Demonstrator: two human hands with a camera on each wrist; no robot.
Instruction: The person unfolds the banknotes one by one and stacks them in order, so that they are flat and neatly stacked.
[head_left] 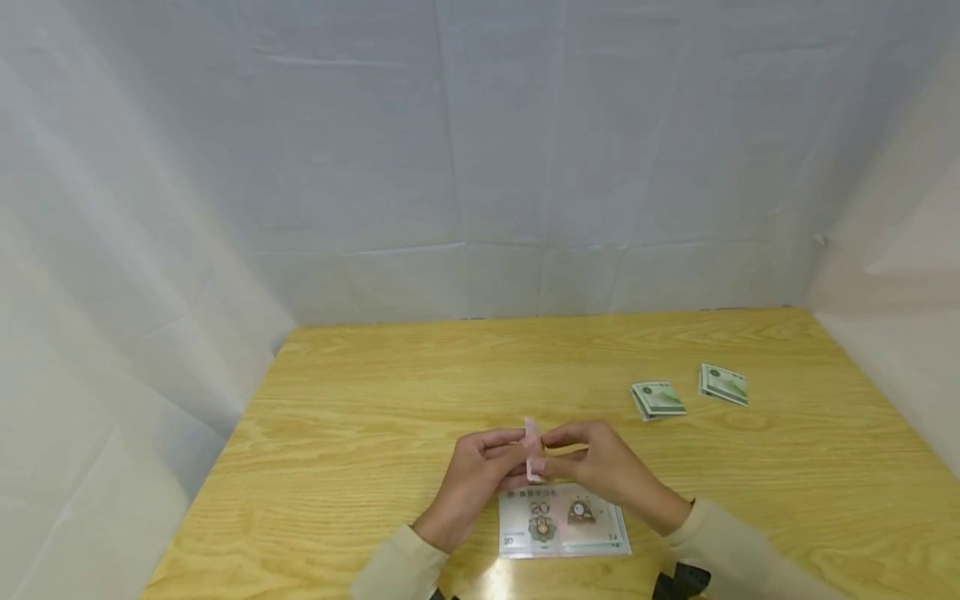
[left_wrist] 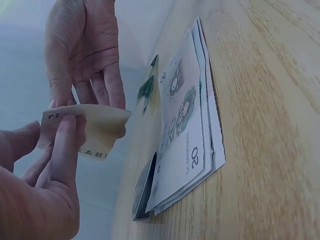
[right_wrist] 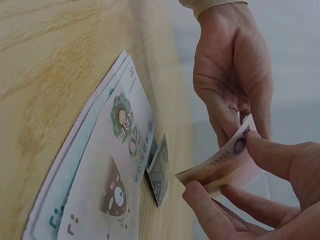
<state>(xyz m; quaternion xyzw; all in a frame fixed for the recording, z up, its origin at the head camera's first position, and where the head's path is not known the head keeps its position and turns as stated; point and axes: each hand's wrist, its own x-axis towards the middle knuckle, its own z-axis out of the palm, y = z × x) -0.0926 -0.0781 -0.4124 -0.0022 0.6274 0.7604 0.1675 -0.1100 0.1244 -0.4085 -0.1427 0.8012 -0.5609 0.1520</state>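
Between my two hands, above the table, a pinkish-brown play banknote stands on edge, bent over on itself. My left hand pinches it from the left, thumb on one face and fingers behind. From the other side my right hand holds it between thumb and fingers; the right wrist view shows "YUAN" printed on the note. Just below the hands lies a flat stack of play banknotes, the top one marked 20. A folded note sits beside the stack, hidden behind the hands in the head view.
Two folded green notes, a nearer one and a farther one, lie on the right part of the wooden table. White sheeting hangs behind the table and along both sides.
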